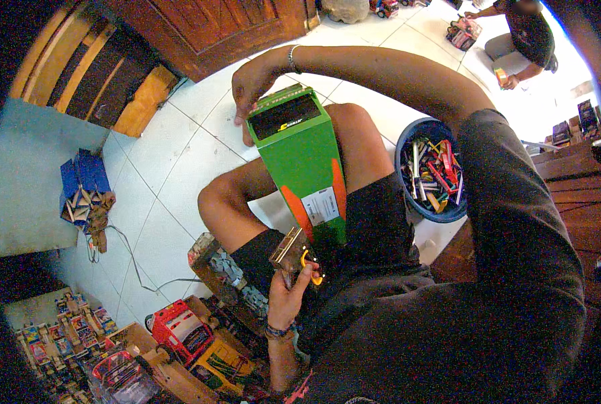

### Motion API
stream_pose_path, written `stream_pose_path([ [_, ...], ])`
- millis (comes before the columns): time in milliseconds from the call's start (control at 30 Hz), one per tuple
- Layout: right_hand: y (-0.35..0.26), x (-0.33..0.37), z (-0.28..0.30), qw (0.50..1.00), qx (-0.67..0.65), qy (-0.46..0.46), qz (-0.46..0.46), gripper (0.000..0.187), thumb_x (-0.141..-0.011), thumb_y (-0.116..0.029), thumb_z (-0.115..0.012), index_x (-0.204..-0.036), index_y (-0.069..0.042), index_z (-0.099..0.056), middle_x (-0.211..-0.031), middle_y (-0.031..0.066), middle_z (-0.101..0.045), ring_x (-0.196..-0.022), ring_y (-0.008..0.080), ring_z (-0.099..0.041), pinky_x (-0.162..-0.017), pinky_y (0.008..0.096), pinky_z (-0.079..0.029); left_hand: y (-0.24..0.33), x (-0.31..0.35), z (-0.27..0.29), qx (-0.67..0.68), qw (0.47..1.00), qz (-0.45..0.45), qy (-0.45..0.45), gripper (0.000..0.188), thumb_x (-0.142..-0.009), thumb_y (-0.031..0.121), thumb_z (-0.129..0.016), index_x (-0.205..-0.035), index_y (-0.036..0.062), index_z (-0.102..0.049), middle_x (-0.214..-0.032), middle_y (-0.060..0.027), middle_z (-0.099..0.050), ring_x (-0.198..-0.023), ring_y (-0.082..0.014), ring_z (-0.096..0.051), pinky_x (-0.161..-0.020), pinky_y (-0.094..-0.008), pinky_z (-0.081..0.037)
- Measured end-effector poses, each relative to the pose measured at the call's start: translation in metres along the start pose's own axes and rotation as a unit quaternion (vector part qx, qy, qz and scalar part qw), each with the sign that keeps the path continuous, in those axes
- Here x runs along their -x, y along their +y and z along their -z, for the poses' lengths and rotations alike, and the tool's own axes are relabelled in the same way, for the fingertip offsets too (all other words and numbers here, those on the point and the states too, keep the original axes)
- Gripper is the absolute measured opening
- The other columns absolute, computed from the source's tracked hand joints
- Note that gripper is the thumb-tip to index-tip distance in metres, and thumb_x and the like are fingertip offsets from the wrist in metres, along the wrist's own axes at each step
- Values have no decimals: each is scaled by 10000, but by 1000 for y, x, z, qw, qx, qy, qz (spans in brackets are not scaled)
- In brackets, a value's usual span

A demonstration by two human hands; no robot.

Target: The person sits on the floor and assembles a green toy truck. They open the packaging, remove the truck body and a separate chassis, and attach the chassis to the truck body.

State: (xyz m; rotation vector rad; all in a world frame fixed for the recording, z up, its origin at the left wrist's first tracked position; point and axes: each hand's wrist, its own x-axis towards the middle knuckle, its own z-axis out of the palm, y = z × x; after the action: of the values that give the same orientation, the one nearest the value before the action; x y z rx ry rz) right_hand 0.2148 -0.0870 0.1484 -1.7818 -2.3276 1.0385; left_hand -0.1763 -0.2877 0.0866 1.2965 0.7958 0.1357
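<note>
A green box [304, 158] with orange patches sits at centre, in the wearer's lap. The right hand [253, 84] is at its far end, 11 o'clock; the left hand [288, 296], 6 o'clock, grips a brown block [289, 250] beside a yellow loop [304, 258]. Around them: blue tub [403, 195] of scraps, 3 o'clock; red toy truck [179, 328], 7 o'clock; another person [528, 42], 2 o'clock.

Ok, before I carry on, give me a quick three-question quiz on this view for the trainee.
1. Which hand holds the small brown piece?
2. True or false: the blue tub stands to the right of the green box.
3. The patches on either side of the white label are: A) blue, B) orange, C) black?

Key:
1. The left hand.
2. True.
3. B.
</note>
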Motion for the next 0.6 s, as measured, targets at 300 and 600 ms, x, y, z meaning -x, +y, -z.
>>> stream_pose_path([
  [300, 87, -15, -23, 984, -37, 109, -136, 864, -901, -801, -319, -995, -66, -764, -972, 161, -731, -963, 304, -664, -938, 444, -485, -3, 3, 0, 7, 1000, 6, 16, 252, -1004, 169, -598, -1183, -7, -582, -1028, -81, -687, -900, -133, -646, -844, -301, -534],
  [600, 33, 32, -69, 972, -123, 116, -166, 975, -879, -841, -267, -1032, 4, -729, -1106, 274, -685, -1034, 386, -654, -917, 473, -492, 3, 11, 14, -11, 998, 6, 58, 249, -1000, 208, -611, -1114, -13, -619, -978, -90, -719, -884, -147, -673, -832, -297, -524],
])
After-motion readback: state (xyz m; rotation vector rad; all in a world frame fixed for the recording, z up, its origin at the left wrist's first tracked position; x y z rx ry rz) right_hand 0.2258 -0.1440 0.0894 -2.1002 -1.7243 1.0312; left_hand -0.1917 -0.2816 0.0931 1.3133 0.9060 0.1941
